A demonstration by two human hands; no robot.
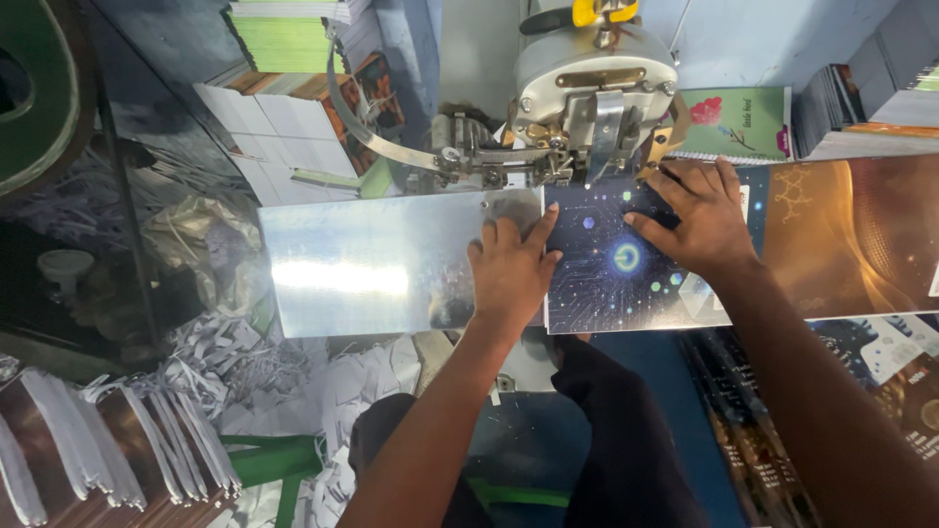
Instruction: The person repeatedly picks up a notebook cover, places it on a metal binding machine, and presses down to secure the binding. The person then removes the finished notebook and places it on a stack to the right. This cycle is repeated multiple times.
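We see one shiny metal table plate [372, 264] running across the middle of the view, with one grey machine head [595, 88] standing over its far edge; one curved metal arm [377, 137] sweeps out from the machine toward the left. On the plate lies one dark printed cover [611, 284], blue-black with glowing dots and a bright ring near its middle, its far edge pushed up under the machine head. To the right of it spreads one brown-gold printed sheet [851, 240], touching or overlapping the cover's right side; we cannot tell which lies on top.

We count two hands, both the person's own. The left hand [511, 274] lies flat, fingers together and stretched out, straddling the cover's left edge so that part of it rests on the bare plate. It grasps nothing; it only presses down. The right hand [699, 220] is spread wide on the cover's far right part, fingertips [675, 176] near the machine's foot, also pressing flat and closed around nothing.

Behind the machine we see one green notebook [743, 122] with a flower on it, and at the far right one stack of dark booklets [861, 98]. At the upper left stands one pile of green-edged books [284, 39]. Lower left, a heap of white paper trimmings [225, 362] covers the floor, and a row of bound spines [98, 450] fans out at the corner; these are too many and too blurred for us to count.
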